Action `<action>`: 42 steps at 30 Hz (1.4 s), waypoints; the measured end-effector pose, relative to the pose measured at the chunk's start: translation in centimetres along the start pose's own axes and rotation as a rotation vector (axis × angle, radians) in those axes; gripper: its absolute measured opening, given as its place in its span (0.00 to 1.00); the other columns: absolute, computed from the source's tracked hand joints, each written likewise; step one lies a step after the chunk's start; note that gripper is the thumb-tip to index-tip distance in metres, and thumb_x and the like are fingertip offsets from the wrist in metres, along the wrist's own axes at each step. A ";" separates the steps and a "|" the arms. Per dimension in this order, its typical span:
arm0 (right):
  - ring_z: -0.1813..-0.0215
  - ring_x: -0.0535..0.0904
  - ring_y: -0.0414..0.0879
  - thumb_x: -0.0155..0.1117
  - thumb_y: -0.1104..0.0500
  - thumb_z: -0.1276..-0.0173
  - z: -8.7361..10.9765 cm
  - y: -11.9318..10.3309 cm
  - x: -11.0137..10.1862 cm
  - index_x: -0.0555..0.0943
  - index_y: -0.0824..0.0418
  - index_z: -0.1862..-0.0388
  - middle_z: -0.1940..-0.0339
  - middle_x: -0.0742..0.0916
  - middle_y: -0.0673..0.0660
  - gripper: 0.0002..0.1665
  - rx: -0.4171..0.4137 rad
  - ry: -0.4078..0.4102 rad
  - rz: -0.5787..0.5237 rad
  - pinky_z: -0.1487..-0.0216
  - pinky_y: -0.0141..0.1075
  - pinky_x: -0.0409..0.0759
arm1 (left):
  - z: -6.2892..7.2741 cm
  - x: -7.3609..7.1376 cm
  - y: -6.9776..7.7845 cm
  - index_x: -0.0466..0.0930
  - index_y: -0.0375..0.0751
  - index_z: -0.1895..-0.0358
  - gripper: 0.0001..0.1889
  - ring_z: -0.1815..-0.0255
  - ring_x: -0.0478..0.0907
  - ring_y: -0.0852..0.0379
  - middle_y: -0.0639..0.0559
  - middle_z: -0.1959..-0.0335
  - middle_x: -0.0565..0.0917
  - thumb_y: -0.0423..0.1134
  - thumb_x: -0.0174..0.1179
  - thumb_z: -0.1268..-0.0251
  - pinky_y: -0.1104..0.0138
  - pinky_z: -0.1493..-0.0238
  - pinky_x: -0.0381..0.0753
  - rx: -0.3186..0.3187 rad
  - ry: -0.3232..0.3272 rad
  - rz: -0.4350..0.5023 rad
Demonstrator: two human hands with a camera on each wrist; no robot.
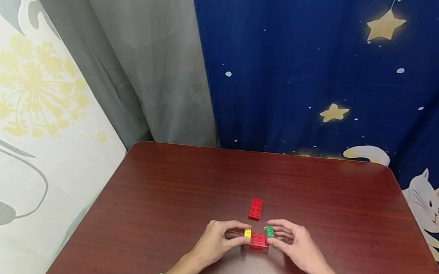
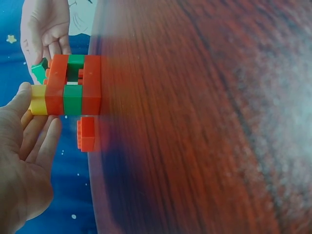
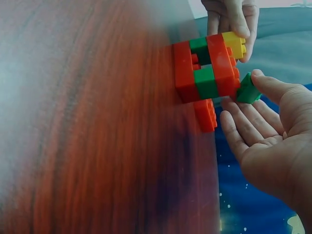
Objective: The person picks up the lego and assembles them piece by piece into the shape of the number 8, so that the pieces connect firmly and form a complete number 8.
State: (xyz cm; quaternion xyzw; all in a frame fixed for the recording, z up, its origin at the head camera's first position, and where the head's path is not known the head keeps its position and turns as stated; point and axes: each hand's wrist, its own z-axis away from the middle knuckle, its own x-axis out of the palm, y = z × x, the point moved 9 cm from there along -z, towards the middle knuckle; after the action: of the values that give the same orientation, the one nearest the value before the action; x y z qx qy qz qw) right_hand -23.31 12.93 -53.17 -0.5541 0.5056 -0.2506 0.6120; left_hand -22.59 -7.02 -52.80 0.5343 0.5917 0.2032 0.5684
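Note:
A stack of toy bricks stands on the table: a red brick (image 3: pixel 184 73) at the bottom, two green bricks (image 2: pixel 73 99) with a gap between them, and another red brick (image 1: pixel 259 239) on top. At the stack's left end sits a yellow brick (image 1: pixel 248 233), which my left hand (image 1: pixel 219 240) pinches between thumb and fingers. My right hand (image 1: pixel 299 247) pinches a small green brick (image 3: pixel 248 89), held tilted at the right end of the top red brick. Whether that green brick touches the studs, I cannot tell.
A loose red brick (image 1: pixel 255 209) lies on the brown table (image 1: pixel 177 178) just behind the stack. A blue star-patterned curtain (image 1: pixel 303 63) and a grey curtain (image 1: pixel 132 33) hang beyond the table's far edge.

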 end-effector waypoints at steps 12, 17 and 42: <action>0.49 0.90 0.48 0.77 0.57 0.29 0.5 -0.8 0.4 0.85 0.64 0.39 0.50 0.92 0.54 0.23 -0.041 0.006 0.028 0.49 0.37 0.87 | 0.0 0.0 0.2 0.90 0.37 0.46 0.17 0.55 0.90 0.59 0.53 0.52 0.92 0.37 0.76 0.37 0.66 0.58 0.89 0.009 0.001 0.009; 0.51 0.90 0.50 0.77 0.60 0.30 0.6 -1.2 0.7 0.85 0.64 0.41 0.52 0.92 0.56 0.21 -0.068 0.011 0.027 0.50 0.39 0.88 | 0.0 0.0 0.3 0.90 0.37 0.46 0.17 0.56 0.90 0.59 0.52 0.52 0.92 0.37 0.76 0.37 0.67 0.58 0.89 0.021 0.004 0.005; 0.60 0.90 0.42 0.81 0.65 0.37 0.9 -2.1 0.9 0.88 0.63 0.45 0.57 0.93 0.54 0.21 -0.157 0.129 0.229 0.60 0.38 0.89 | 0.1 0.0 0.2 0.90 0.36 0.46 0.17 0.56 0.90 0.58 0.51 0.52 0.92 0.38 0.75 0.36 0.68 0.59 0.88 0.032 0.008 0.013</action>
State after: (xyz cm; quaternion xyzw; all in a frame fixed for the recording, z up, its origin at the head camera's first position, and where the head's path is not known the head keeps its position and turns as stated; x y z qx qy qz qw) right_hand -21.63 11.97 -51.69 -0.5216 0.6217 -0.1739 0.5578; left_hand -22.43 -6.94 -52.64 0.5463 0.5935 0.1998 0.5562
